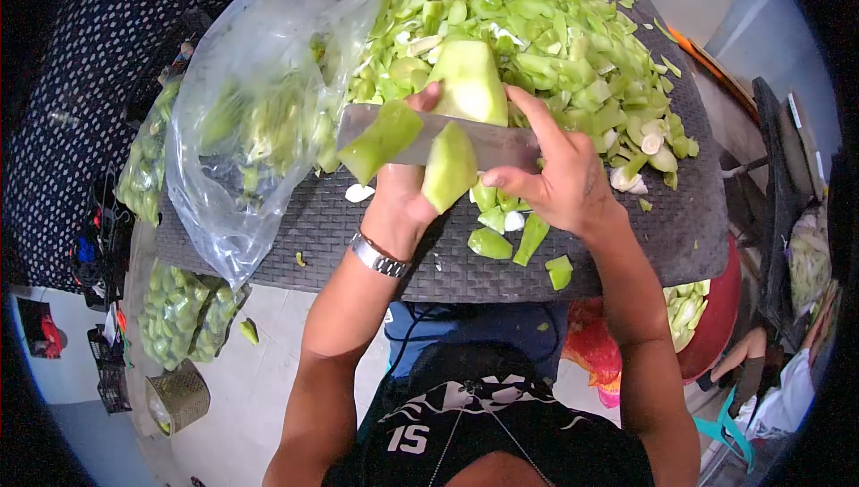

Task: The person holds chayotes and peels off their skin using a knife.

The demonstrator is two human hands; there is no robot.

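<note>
Over the front of a dark woven table [358, 259], my left hand [407, 178], with a metal watch on its wrist, is closed round a large peeled pale green piece [470, 75], partly hidden behind the blade. A wide knife [492, 145] lies across in front of that piece. My right hand [559, 165] grips the knife at its right end; the handle is hidden. Two cut green slices [383, 140] are at the blade's face. Behind my hands rises a big heap of green cut pieces [573, 48]. Several loose pieces [490, 243] lie below the knife.
A clear plastic bag [242, 57] with green pieces covers the table's left side. Filled bags [174, 308] and a woven basket [182, 396] are on the floor at left. A red basin [720, 317] stands under the right edge. Part of another person's arm [741, 353] shows at far right.
</note>
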